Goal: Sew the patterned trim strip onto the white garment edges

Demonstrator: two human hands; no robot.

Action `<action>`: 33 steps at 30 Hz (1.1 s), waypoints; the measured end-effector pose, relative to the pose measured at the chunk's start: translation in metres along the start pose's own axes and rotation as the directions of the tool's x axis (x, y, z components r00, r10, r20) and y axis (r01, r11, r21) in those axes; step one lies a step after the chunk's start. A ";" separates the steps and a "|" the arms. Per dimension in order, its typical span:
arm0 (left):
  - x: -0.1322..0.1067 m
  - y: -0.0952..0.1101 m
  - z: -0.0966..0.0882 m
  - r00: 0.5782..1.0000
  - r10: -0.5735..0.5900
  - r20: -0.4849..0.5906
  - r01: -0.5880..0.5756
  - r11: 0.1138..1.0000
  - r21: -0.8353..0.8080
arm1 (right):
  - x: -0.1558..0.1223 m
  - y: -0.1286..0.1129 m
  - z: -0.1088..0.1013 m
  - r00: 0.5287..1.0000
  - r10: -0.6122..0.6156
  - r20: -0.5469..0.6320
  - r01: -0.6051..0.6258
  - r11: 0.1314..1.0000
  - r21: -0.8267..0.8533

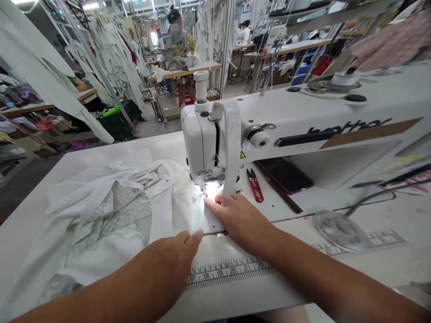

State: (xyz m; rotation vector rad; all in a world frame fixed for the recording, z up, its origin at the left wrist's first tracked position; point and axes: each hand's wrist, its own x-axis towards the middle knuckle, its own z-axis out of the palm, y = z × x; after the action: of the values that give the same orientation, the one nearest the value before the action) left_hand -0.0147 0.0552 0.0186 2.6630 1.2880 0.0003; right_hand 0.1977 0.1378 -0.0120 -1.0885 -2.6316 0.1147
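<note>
A white sewing machine point(204, 134) stands on the table, its lamp shining on the needle area. White fabric point(161, 202), partly with a pale green-grey pattern, lies bunched left of the needle, its edge reaching the presser foot point(206, 186). My left hand point(168, 264) is closed at the fabric's near edge, thumb on top; its other fingertips are hidden. My right hand point(240, 217) rests flat beside the foot, fingers stretched toward the lit needle plate and fingertips touching the fabric's edge. A white strip point(231, 148) hangs down the machine's front to this hand.
Red thread snips point(255, 185), a dark phone point(286, 174) and a brown stick-like tool point(284, 195) lie under the machine arm. A clear bobbin-like disc point(341, 229) sits at right by a printed ruler point(232, 271). Behind, a person point(175, 29) sits among hanging garments.
</note>
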 end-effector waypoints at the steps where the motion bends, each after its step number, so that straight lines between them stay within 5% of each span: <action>1: 0.000 0.003 -0.002 1.000 -0.011 0.019 0.011 1.000 -0.003 | 0.001 -0.001 0.000 1.000 -0.001 0.001 0.001 1.000 0.003; 7: 0.026 -0.015 -0.030 1.000 0.006 0.013 -0.007 0.997 0.076 | 0.007 -0.004 -0.002 1.000 -0.024 0.001 0.024 1.000 0.016; 14: 0.085 -0.070 -0.028 0.917 0.395 -0.056 -0.373 0.898 0.233 | 0.013 -0.005 -0.002 0.997 -0.071 -0.005 0.071 0.997 0.002; 19: 0.081 -0.061 0.001 0.933 0.272 -0.237 -0.220 0.949 0.225 | 0.004 0.003 -0.008 0.997 -0.074 0.008 0.074 0.997 0.010; 23: 0.072 -0.046 0.017 0.894 0.229 -0.386 -0.156 0.965 0.213 | -0.005 0.010 -0.007 0.997 -0.072 0.004 0.072 0.997 -0.003; 28: 0.073 -0.049 0.017 0.846 0.251 -0.470 -0.179 0.965 0.193 | -0.005 0.009 -0.005 0.997 -0.071 0.016 0.071 0.997 -0.023; 33: 0.074 -0.055 0.013 0.846 0.274 -0.458 -0.211 0.960 0.185 | -0.005 0.008 -0.005 0.998 -0.044 0.034 0.044 0.999 0.000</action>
State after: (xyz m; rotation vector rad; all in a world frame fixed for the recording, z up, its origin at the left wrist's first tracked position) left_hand -0.0103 0.1443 -0.0093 3.0406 1.0738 0.6791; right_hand 0.2082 0.1400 -0.0095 -1.0376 -2.6840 0.1234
